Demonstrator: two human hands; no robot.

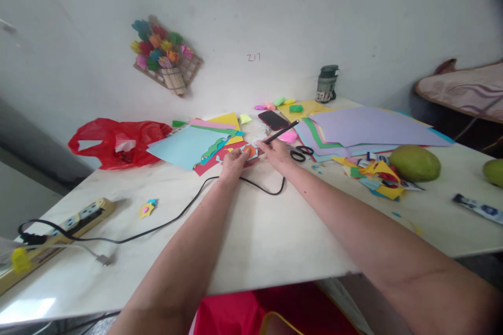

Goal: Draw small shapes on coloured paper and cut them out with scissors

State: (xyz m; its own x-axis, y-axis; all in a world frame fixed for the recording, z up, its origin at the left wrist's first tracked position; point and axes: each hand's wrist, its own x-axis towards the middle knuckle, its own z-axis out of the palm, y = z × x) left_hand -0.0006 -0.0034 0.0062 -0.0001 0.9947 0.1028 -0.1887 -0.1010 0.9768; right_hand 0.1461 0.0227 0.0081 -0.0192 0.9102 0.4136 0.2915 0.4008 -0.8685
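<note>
My left hand [234,161] pinching small orange paper cutout [252,151]; my right hand [276,153], just beside it, gripping slim black pen-like stick [282,132]. White marbled tabletop [259,241] runs between my forearms to near edge [275,285], thin black cable [271,194] crossing nearer me than hands. Black-handled scissors [302,153] just right of right hand. Crumpled red plastic bag [143,138] left of left hand, contents unclear.

Soft, fairly even light; I can't see its source. White glare on the bench [267,241], near-left corner. Wall [236,21] greyish, dimmer far left. Top-right corner dark, blurred. Wide-angle stretch on right forearm [361,225]. Detail soft around left hand [234,161], right hand [275,153].
</note>
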